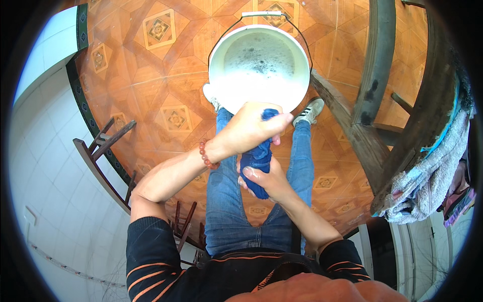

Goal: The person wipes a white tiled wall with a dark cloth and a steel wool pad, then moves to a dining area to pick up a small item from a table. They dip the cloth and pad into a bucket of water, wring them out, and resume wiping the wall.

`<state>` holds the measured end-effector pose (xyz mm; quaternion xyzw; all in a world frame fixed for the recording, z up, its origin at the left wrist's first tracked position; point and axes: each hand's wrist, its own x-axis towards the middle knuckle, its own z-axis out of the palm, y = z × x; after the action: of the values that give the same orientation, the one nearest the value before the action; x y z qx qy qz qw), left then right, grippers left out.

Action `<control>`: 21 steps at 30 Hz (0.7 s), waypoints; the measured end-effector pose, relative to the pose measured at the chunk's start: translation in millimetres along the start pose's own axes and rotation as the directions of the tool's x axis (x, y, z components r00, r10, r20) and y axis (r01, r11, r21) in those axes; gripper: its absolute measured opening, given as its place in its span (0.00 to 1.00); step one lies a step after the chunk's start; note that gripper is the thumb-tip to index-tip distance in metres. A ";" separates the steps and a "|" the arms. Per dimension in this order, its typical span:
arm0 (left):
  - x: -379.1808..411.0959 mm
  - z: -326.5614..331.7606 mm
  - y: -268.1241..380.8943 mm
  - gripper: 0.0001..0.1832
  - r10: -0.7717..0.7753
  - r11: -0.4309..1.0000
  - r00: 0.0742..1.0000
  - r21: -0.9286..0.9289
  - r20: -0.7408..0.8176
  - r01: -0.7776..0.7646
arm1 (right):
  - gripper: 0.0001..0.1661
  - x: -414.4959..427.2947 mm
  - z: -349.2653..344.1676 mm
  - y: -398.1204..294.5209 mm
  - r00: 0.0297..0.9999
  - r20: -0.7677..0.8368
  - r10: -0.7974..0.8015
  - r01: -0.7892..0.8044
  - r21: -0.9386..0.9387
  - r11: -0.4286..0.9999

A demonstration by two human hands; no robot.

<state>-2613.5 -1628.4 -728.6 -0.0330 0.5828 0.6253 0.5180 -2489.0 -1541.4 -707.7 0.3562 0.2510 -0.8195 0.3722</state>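
A dark blue cloth (257, 160), bunched and twisted into a thick roll, runs between my two hands over my lap. My left hand (256, 122) wears a bead bracelet at the wrist and grips the upper end, near the bucket's rim. Lower down, my right hand (264, 177) closes round the other end, with a little foam on the thumb. Beyond them a white bucket (213, 62) holds cloudy, foamy water; its wire handle with a white grip (261, 14) lies toward the far side. Whether the cloth drips cannot be told.
A wooden frame (371, 64) stands to the right, with a grey towel (430, 181) hanging over it. Dark wooden chair parts (102, 162) stand by the tiled wall (49, 124) at left. My shoes (311, 111) are near the bucket on the patterned floor (175, 119).
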 end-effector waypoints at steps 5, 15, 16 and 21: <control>16.3 4.7 -15.7 0.15 0.052 0.901 0.997 0.427 0.062 -0.073 | 0.18 30.4 -16.6 23.1 0.966 -0.123 -0.227 0.189 -0.259 0.947; 53.5 9.4 -77.7 0.12 0.222 0.667 0.975 0.733 -0.024 -0.134 | 0.15 102.0 -67.4 47.7 0.871 -0.167 -0.463 0.265 -0.633 0.727; 57.6 9.8 -84.0 0.12 0.230 0.651 0.973 0.747 -0.024 -0.135 | 0.14 107.0 -73.4 51.0 0.848 -0.162 -0.504 0.248 -0.720 0.648; 77.2 13.4 -111.6 0.12 0.250 0.604 0.967 0.789 -0.055 -0.112 | 0.17 125.7 -100.5 63.1 0.847 -0.237 -0.476 0.123 -0.783 0.609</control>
<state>-2565.1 -1595.3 -851.6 0.2042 0.8356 0.3550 0.3662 -2458.3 -1565.3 -876.2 0.2930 0.6941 -0.5980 0.2734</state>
